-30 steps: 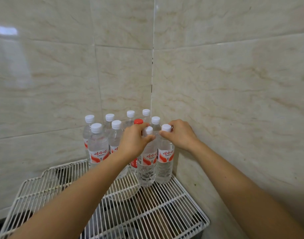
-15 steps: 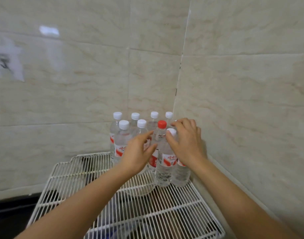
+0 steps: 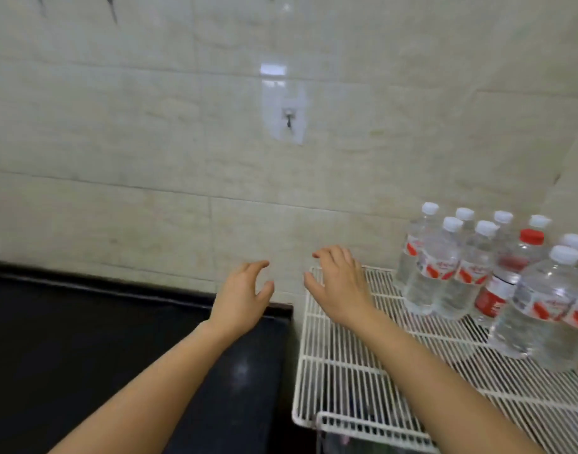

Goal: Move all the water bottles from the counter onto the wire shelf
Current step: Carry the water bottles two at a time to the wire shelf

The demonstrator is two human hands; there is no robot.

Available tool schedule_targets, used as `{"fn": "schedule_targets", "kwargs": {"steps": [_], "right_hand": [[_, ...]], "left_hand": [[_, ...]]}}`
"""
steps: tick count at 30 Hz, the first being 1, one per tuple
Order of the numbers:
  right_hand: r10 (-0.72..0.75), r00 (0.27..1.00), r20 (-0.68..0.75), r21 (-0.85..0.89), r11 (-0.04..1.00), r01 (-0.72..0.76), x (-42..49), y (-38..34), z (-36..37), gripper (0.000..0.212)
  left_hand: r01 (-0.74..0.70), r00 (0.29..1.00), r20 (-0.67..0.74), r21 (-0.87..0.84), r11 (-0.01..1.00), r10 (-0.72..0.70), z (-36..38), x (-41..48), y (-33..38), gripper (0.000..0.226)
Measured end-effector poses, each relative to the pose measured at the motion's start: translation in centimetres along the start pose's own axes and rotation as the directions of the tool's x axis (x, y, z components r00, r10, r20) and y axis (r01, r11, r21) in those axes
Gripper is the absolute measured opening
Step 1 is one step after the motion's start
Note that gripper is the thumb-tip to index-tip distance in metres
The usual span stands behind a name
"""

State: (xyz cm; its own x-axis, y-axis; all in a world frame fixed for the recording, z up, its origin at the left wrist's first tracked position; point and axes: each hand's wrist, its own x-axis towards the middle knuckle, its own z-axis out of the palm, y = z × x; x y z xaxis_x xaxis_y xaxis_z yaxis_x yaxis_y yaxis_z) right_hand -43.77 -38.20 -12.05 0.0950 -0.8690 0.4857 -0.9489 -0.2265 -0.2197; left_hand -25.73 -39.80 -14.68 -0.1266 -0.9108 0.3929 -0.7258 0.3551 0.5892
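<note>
Over the black surface [image 3: 84, 339] at the left, the person's left hand [image 3: 240, 296] hovers with its fingers [image 3: 258, 265] spread and curled, holding nothing. Just right of it, the right hand [image 3: 338, 286] hangs above the near-left part of the white wire shelf [image 3: 363, 388], fingers likewise loosely open and empty. Farther right, the water bottles [image 3: 445, 267] stand upright in a cluster on the shelf beside the tiled wall [image 3: 150, 142], one red-capped bottle [image 3: 510, 273] among the white-capped ones.
</note>
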Motion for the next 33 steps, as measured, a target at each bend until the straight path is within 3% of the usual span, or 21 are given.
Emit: {"fn": "schedule_targets", "kwargs": {"steps": [8, 20, 33], "right_hand": [[-0.157, 0.953, 0.259, 0.072, 0.987, 0.143, -0.2, -21.4, 11.9, 0.049], [-0.444, 0.792, 0.419, 0.219, 0.896, 0.386, 1.1, -47.5, 23.4, 0.056], [-0.514, 0.669, 0.536, 0.275, 0.856, 0.438, 9.5, -66.9, 38.4, 0.057]], "left_hand": [[0.308, 0.950, -0.039, 0.245, 0.919, -0.308, -14.9, -9.0, -19.4, 0.054], [0.657, 0.753, -0.205, 0.272, 0.703, -0.625, -30.6, -18.6, -37.5, 0.055], [0.753, 0.654, -0.256, 0.314, 0.578, -0.712, -42.3, -15.4, -57.8, 0.057]]}}
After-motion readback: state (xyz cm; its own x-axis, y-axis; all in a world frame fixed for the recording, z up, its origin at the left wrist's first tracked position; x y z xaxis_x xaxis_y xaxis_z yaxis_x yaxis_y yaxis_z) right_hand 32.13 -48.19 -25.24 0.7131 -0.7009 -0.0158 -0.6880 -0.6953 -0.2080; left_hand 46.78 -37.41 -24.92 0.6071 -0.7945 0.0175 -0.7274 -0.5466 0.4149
